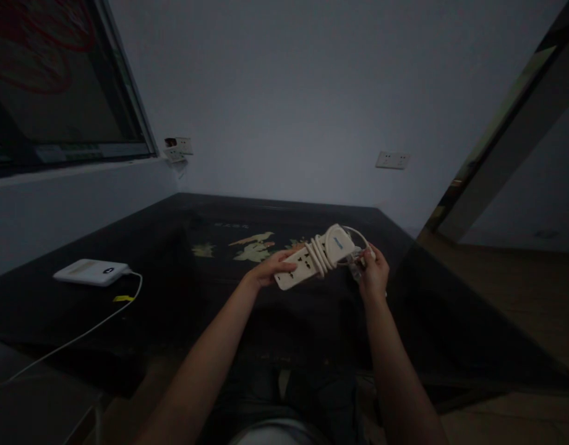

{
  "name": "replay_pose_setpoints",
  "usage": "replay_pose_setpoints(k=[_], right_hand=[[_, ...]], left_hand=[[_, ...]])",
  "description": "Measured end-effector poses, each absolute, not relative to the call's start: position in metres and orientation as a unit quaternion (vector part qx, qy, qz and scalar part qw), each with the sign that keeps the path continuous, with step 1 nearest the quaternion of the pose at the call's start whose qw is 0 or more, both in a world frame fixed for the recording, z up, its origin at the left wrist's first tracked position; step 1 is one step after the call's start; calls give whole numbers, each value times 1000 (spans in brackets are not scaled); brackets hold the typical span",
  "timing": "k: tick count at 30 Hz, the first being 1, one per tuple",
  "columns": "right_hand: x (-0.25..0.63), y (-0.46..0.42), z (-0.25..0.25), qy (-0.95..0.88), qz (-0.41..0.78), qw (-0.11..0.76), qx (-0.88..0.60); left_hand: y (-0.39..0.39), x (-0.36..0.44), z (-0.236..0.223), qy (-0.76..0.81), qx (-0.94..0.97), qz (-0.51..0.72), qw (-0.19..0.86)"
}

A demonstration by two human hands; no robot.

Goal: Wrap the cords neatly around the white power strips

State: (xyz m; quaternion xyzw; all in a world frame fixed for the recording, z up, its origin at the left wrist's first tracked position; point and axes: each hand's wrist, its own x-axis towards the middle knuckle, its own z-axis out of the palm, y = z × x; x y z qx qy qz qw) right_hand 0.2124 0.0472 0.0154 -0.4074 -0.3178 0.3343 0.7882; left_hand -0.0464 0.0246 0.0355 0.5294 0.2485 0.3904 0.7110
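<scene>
A white power strip (pixel 302 266) is held tilted above the dark table, its right end higher than its left. My left hand (pixel 276 267) grips the lower left end, thumb on the socket face. The white cord (pixel 318 254) is wrapped in several turns around the strip's middle. My right hand (pixel 373 272) is closed at the strip's right end, pinching the cord's loose end, which loops up from the strip. Some clear plastic (pixel 356 256) shows beside those fingers; exactly what it is I cannot tell.
On the left of the black table (pixel 173 309) lies a white power bank (pixel 92 272) with a white cable (pixel 94 326) running off the front edge. Wall sockets (pixel 393 161) sit on the back wall, with more sockets (pixel 183 146) near the window.
</scene>
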Motion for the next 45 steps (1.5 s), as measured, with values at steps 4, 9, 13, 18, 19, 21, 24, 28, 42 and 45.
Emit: replay_pose_setpoints(k=[4,9,13,18,19,21,24,28,42,45], right_hand=[[211,46,16,-355,346,762,-417],[207,44,16,-414,414,695,-418],[204,40,16,-449,515,608,-405],[201,35,18,-457,585,553,-379],[201,35,18,-458,595,546,-371],[200,34,20,-454,611,542,-357],[201,36,21,-429,627,555,-339],[206,41,21,-388,620,593,-337],[213,51,9,-274,482,758,-343],[212,49,10,-282,468,759,-355]], left_hand=[[39,-43,31,275,439,548,656],[57,-43,23,347,368,658,558],[61,-46,16,380,351,685,512],[63,-48,10,415,376,675,480],[63,-48,9,420,389,666,477],[63,-46,8,425,420,638,486],[61,-44,6,434,472,579,503],[55,-43,6,444,547,468,533],[31,-49,31,294,617,320,656],[30,-49,34,277,566,395,668]])
